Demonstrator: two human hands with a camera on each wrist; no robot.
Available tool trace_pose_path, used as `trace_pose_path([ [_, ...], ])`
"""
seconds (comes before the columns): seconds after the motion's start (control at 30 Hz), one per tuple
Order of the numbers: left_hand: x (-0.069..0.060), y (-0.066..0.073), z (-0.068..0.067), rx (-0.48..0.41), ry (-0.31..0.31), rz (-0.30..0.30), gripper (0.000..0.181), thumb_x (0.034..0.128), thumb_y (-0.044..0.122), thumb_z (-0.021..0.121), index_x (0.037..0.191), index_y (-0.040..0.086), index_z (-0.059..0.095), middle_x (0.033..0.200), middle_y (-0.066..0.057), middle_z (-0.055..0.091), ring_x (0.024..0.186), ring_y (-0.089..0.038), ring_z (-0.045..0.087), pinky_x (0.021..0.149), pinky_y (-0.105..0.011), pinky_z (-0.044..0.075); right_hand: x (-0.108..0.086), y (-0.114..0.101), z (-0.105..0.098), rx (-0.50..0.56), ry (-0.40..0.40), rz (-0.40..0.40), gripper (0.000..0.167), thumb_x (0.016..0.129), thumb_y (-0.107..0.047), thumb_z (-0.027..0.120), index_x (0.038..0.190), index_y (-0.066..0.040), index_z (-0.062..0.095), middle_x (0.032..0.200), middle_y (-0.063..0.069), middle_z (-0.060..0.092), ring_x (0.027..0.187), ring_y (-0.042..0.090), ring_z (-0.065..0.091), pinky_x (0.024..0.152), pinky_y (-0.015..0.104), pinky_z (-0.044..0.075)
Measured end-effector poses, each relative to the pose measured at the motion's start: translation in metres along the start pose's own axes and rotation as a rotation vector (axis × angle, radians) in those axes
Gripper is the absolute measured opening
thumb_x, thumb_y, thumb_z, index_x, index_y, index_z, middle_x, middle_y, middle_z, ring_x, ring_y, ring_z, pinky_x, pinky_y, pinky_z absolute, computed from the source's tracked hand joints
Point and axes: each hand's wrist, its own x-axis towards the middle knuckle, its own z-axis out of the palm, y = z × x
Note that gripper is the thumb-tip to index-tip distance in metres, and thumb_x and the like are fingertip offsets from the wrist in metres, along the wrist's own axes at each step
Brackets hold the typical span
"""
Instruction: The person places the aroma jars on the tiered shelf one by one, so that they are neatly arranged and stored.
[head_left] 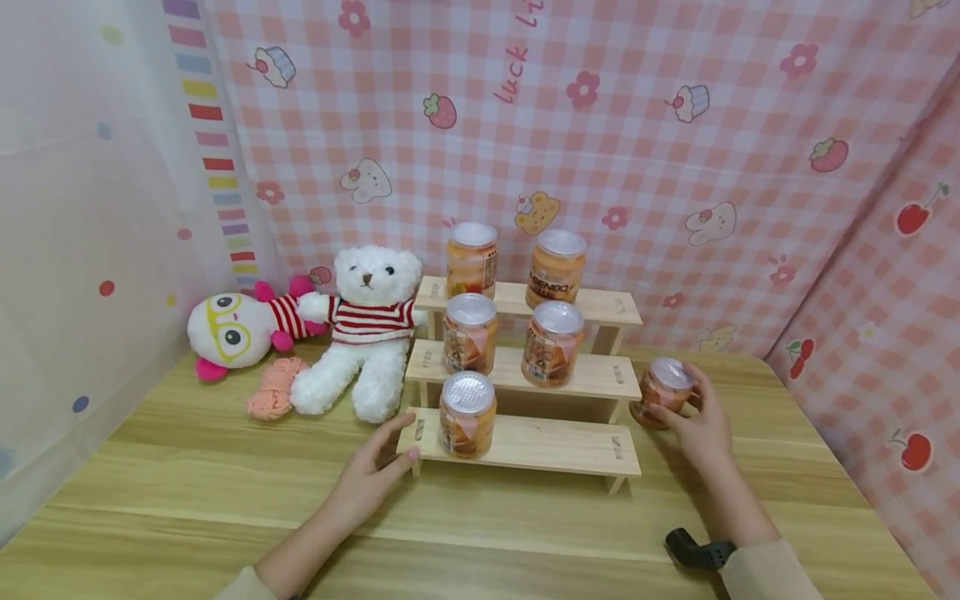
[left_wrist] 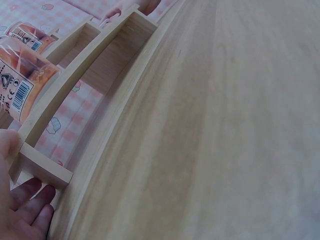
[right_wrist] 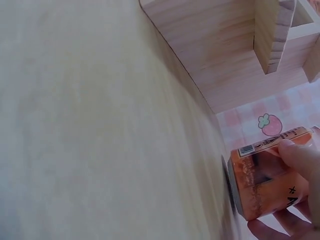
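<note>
At the right of the stand, my right hand point(head_left: 703, 421) grips a jar point(head_left: 670, 382) of orange fruit with a silver lid, thumb on one side and fingers round the other. In the right wrist view the same jar point(right_wrist: 272, 172) is just at the tabletop; I cannot tell whether it touches. My left hand point(head_left: 372, 468) holds the left end of the bottom step of a three-step wooden display stand point(head_left: 555, 442). The left wrist view shows its fingers point(left_wrist: 31, 207) by the stand's leg. One jar point(head_left: 468, 417) stands on the bottom step, at its left.
Two jars stand on the middle step point(head_left: 596, 371) and two on the top step point(head_left: 607, 304). Left of the stand sit a white teddy bear point(head_left: 375, 321), a lying panda doll point(head_left: 232, 329) and a pink yarn bundle point(head_left: 276, 388). Checked cloth point(head_left: 480, 150) hangs behind the table.
</note>
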Motion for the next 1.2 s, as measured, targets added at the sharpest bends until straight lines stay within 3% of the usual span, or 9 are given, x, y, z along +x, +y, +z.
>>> trace_pose_path([
  [0.47, 0.000, -0.001, 0.001, 0.001, 0.004, 0.003, 0.047, 0.0930, 0.016, 0.065, 0.137, 0.006, 0.050, 0.145, -0.016, 0.041, 0.133, -0.035, 0.033, 0.108, -0.040, 0.029, -0.016, -0.017, -0.016, -0.039, 0.068, -0.043, 0.079, 0.082, -0.004, 0.076, 0.148, -0.008, 0.033, 0.128, 0.023, 0.048, 0.113, 0.034, 0.049, 0.068, 0.005, 0.043],
  [0.73, 0.000, -0.001, 0.001, -0.001, 0.002, -0.009, 0.047, 0.0931, 0.016, 0.065, 0.137, 0.006, 0.050, 0.146, -0.017, 0.040, 0.133, -0.035, 0.033, 0.108, -0.041, 0.028, -0.025, -0.028, -0.026, -0.065, 0.093, -0.068, 0.078, 0.079, -0.004, 0.079, 0.145, -0.010, 0.038, 0.127, 0.023, 0.051, 0.098, 0.001, 0.046, 0.066, 0.006, 0.045],
  [1.2, 0.000, -0.001, 0.000, 0.015, 0.002, 0.001, 0.048, 0.0933, 0.017, 0.065, 0.137, 0.006, 0.049, 0.145, -0.016, 0.042, 0.133, -0.036, 0.034, 0.107, -0.048, 0.031, -0.044, -0.060, -0.044, -0.122, 0.100, -0.053, 0.080, 0.080, -0.016, 0.081, 0.147, -0.017, 0.037, 0.129, 0.021, 0.052, 0.096, -0.004, 0.047, 0.064, 0.008, 0.045],
])
